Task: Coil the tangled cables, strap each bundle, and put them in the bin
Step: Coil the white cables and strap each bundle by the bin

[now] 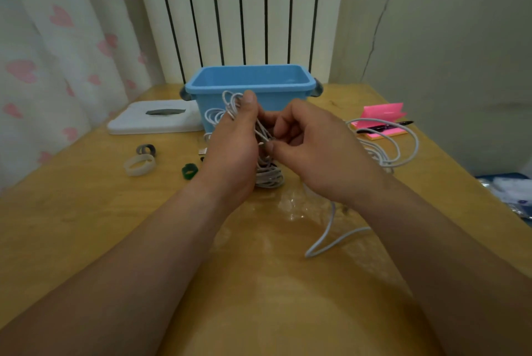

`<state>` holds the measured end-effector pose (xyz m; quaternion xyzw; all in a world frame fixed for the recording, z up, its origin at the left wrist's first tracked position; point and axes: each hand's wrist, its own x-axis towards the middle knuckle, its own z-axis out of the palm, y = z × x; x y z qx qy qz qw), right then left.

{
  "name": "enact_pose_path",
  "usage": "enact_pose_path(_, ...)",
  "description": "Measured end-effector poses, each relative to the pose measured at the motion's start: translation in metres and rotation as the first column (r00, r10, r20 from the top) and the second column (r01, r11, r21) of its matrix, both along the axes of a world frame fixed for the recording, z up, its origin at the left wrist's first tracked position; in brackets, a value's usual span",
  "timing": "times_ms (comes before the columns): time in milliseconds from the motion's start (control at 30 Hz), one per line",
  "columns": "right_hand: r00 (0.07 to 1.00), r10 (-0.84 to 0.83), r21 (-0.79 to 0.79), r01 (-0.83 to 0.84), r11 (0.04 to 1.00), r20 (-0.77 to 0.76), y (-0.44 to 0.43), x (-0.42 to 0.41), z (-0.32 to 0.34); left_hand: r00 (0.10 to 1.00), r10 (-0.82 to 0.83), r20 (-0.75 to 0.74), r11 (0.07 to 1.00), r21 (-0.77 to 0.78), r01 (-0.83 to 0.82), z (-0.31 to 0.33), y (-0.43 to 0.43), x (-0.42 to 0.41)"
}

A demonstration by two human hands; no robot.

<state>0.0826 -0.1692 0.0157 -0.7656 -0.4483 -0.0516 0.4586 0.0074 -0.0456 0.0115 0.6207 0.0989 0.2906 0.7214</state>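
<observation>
The coil (269, 175) is a long, narrow bundle of thin white cable; its long axis stands almost upright, a little tilted, with the top loops pointing toward the bin (259, 82) and the lower loops hanging just above the table (86, 226), or perhaps touching it, I cannot tell; the loops are uneven and some stick out loose at the top; the left hand (233, 151) grips the coil around its middle, fingers curled around it and the thumb up beside the top loops; the right hand (313, 148) is just beside it, fingers curled, pinching one strand of the coil between thumb and forefinger; the coil is held in front of the blue bin, which stands at the far edge of the table; a loose cable (397, 151) lies in wide curves on the right, and one loop of it (325, 243) passes under the right wrist; left of the hands lie a white strap (140, 165), a grey strap (146, 150) and a green strap (189, 171), each rolled in a ring; pink notes (383, 114) with a pen (385, 126) on them lie at the far right; a flat white box (155, 118) lies left of the bin.
</observation>
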Motion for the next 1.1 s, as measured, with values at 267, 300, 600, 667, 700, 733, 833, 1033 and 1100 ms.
enact_pose_path(267, 0.996, -0.064, 0.083, 0.059, 0.995, 0.069, -0.001, -0.004, 0.001, 0.999, -0.025, 0.024, 1.000, 0.003, 0.025, -0.004, -0.002, 0.001)
enact_pose_path(300, 0.996, -0.039, 0.057, 0.035, 0.998, 0.074, -0.001, -0.005, 0.000, 0.999, -0.022, 0.027, 1.000, -0.003, 0.022, -0.004, -0.001, 0.001)
enact_pose_path(600, 0.994, -0.102, 0.171, 0.096, 0.981, 0.028, -0.009, -0.003, 0.011, 0.994, 0.096, -0.057, 0.774, 0.633, -0.038, 0.001, -0.004, -0.006)
enact_pose_path(667, 0.993, -0.101, 0.026, 0.100, 0.995, 0.056, -0.009, -0.004, 0.010, 0.985, 0.108, -0.137, 0.673, 0.739, 0.030, -0.004, -0.008, -0.002)
enact_pose_path(700, 0.990, -0.112, -0.020, 0.114, 0.993, 0.086, -0.009, -0.005, 0.008, 0.981, 0.113, -0.160, 0.629, 0.776, 0.054, -0.005, -0.009, -0.001)
enact_pose_path(733, 0.988, -0.117, -0.031, 0.120, 0.992, 0.099, -0.008, -0.004, 0.007, 0.982, 0.106, -0.159, 0.579, 0.812, 0.069, -0.004, -0.010, 0.001)
enact_pose_path(833, 0.994, -0.092, -0.020, 0.093, 0.995, 0.067, -0.009, 0.001, 0.007, 0.983, 0.071, -0.171, 0.633, 0.769, 0.088, -0.002, -0.008, -0.001)
enact_pose_path(1033, 1.000, 0.016, -0.008, -0.016, 1.000, 0.002, -0.011, 0.002, 0.009, 0.991, -0.063, -0.117, 0.668, 0.733, 0.129, -0.001, -0.011, -0.004)
enact_pose_path(1100, 1.000, 0.000, 0.047, -0.001, 0.999, 0.028, -0.009, 0.003, 0.008, 0.990, -0.060, -0.129, 0.674, 0.726, 0.135, -0.001, -0.009, -0.004)
